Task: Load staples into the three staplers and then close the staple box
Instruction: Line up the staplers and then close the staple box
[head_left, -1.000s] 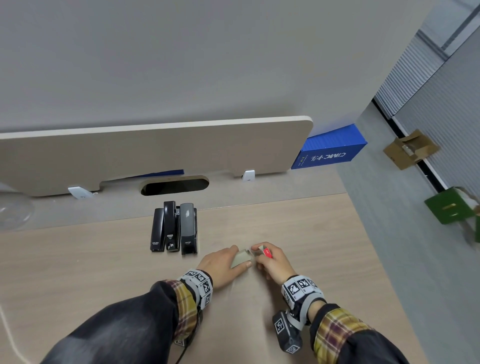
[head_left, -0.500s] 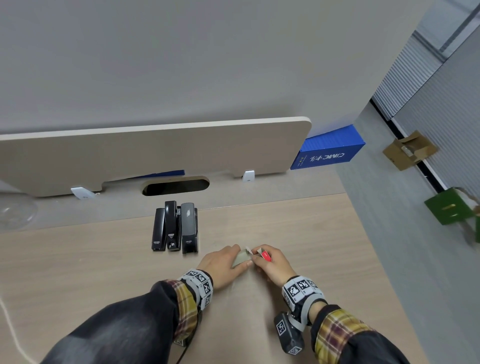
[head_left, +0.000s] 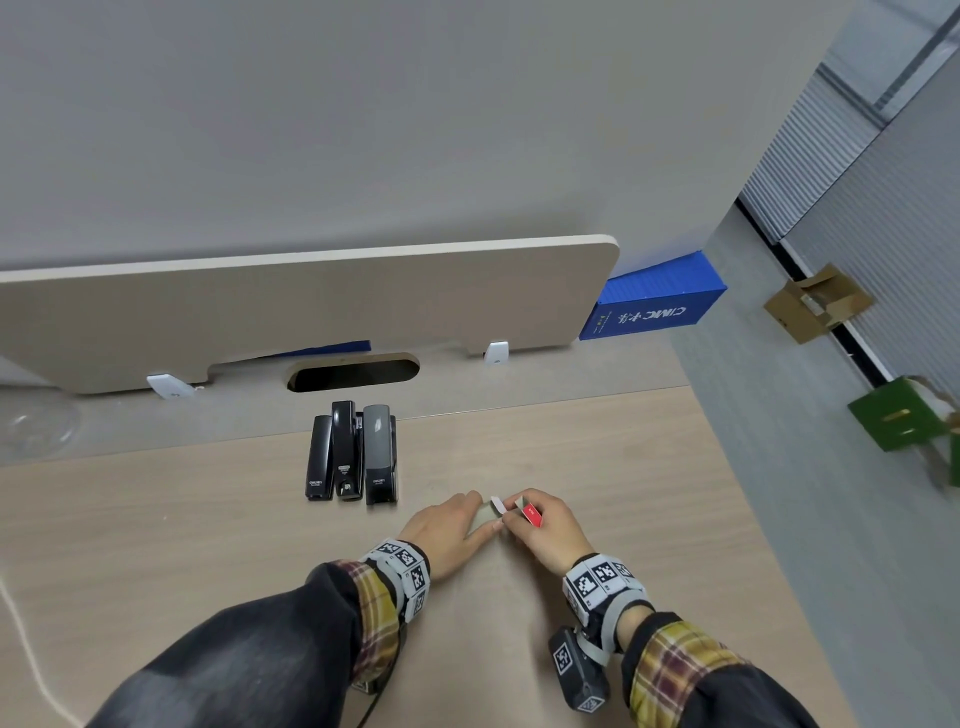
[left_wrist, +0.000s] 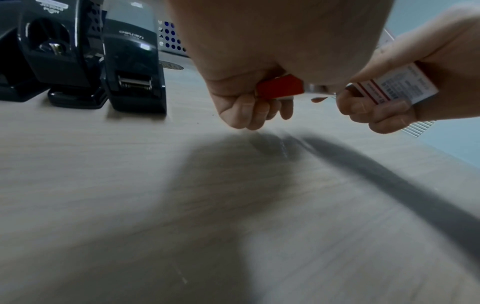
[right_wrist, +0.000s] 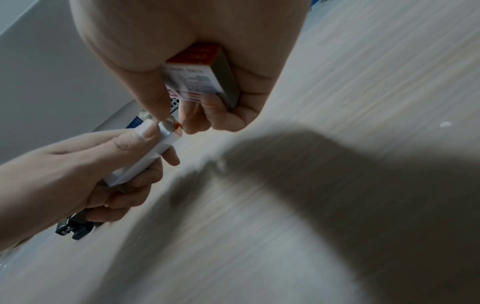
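Three black staplers (head_left: 350, 452) stand side by side, closed, at the back of the wooden desk; the left wrist view shows them (left_wrist: 130, 61) just left of my hands. Both hands hold the small staple box in front of them. My right hand (head_left: 545, 530) grips the red-and-white printed outer box (head_left: 531, 514) (right_wrist: 200, 78). My left hand (head_left: 452, 525) pinches the pale inner part (head_left: 483, 514) (right_wrist: 145, 156), which sticks out of the box's left end. A small flap (head_left: 497, 504) stands up between the hands. No staples can be seen.
A beige divider panel (head_left: 311, 312) with a cable slot (head_left: 353, 371) runs along the desk's back. The desk's right edge (head_left: 737, 493) drops to the floor, where a blue box (head_left: 654, 301), a cardboard box (head_left: 815, 301) and a green box (head_left: 898, 421) lie.
Both hands have stayed in the same spot on the box. Only their fingers have shifted slightly at the join between its two parts.
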